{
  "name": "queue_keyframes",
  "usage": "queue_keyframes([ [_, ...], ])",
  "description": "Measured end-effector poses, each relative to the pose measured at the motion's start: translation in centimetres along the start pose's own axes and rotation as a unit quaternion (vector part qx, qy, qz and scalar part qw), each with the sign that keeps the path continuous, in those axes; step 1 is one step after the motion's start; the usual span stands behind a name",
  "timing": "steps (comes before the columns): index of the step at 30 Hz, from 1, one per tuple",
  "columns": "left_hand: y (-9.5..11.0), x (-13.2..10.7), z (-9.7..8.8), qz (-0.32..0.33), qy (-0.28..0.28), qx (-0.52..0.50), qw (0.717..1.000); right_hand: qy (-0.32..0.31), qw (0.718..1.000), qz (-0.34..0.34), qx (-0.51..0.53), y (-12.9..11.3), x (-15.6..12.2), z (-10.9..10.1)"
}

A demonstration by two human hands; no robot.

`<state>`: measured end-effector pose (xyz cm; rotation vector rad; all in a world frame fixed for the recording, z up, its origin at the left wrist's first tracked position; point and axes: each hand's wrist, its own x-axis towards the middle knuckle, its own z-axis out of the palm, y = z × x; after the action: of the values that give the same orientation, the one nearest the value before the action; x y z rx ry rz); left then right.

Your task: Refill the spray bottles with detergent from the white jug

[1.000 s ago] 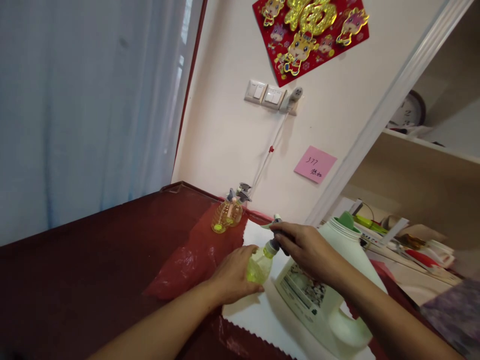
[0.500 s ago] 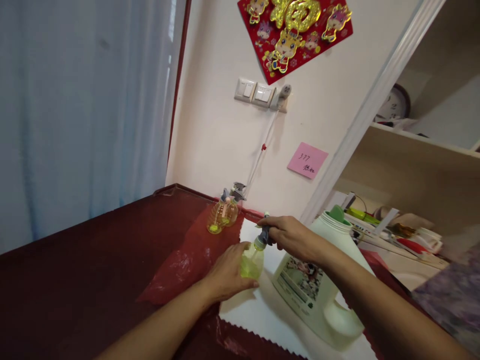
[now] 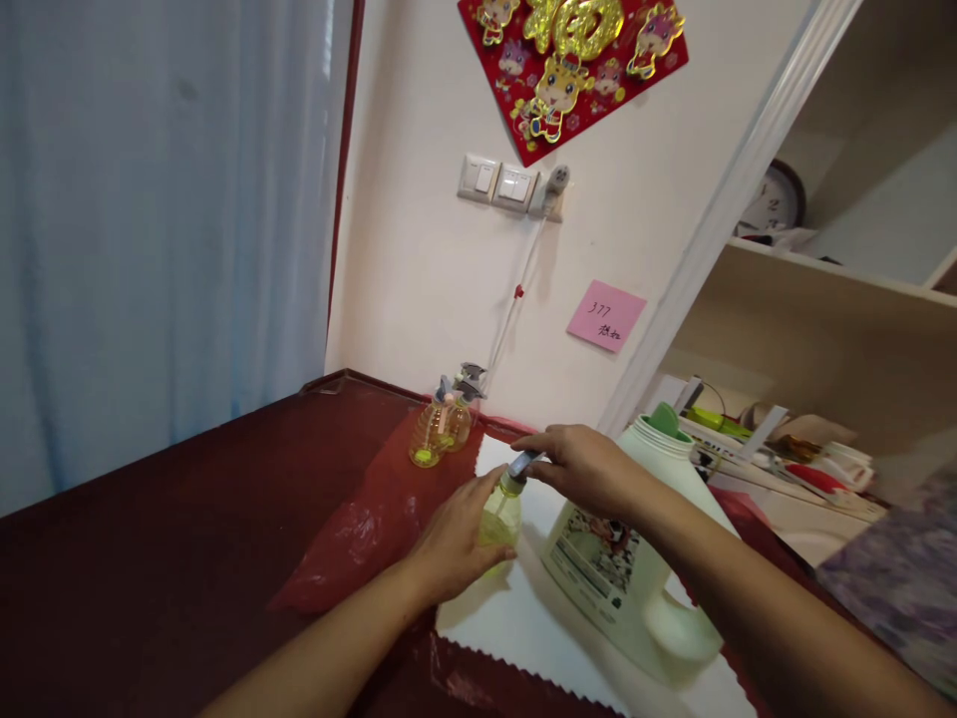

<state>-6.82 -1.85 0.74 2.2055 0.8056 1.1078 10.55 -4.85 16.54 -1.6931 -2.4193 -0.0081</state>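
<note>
My left hand is wrapped round the body of a small clear spray bottle with yellow-green liquid in it. At the bottle's neck, the fingers of my right hand grip the grey spray head. The bottle stands over a white sheet with a zigzag edge. Just right of it is a large pale green jug with a printed label and a handle; its mouth is uncapped and something green sits in the opening.
Other spray bottles with grey heads stand by the wall on a red plastic sheet. A white cord runs down from a socket. Shelves with assorted items are at right, a blue curtain at left.
The spray head has turned on the bottle's neck under my right fingers. My left hand stays round the bottle. The whole view has shifted slightly.
</note>
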Motion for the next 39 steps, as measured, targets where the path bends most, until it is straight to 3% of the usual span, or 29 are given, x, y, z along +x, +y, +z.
queue_keyframes([
  [11, 0.4, -0.6, 0.3, -0.024, 0.028, -0.004, 0.999, 0.045, 0.995, 0.004, -0.085, -0.9, -0.2, 0.1],
  [21, 0.5, -0.7, 0.3, -0.015, 0.028, -0.006, 0.999, 0.043, 0.999, 0.024, -0.005, -0.2, -0.3, 1.3],
  [39, 0.8, -0.7, 0.1, -0.008, 0.016, 0.017, 1.000, 0.031, 0.997, 0.017, 0.062, -0.3, -0.6, 1.5],
])
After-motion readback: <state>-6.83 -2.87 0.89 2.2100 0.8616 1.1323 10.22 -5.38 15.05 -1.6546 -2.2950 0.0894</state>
